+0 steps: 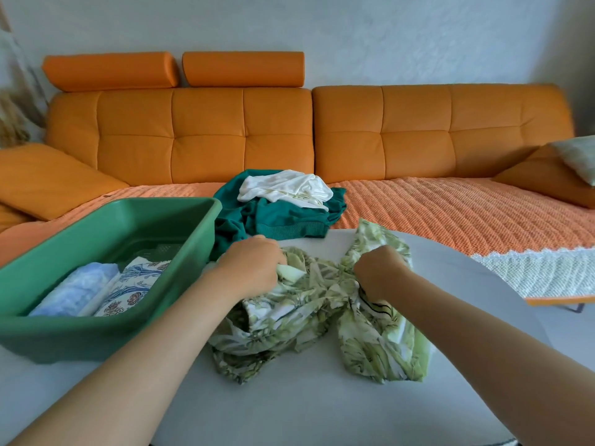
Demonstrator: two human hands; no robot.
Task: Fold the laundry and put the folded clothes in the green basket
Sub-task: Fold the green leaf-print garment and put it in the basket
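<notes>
Both hands bunch up a crumpled green leaf-print garment point(309, 304) on the smooth white table point(322, 407): left hand point(254, 268) and right hand point(380, 268) each have fingers curled into the thin fabric. The green plastic basket point(106, 226) (two folded pieces inside) sits just left.
</notes>
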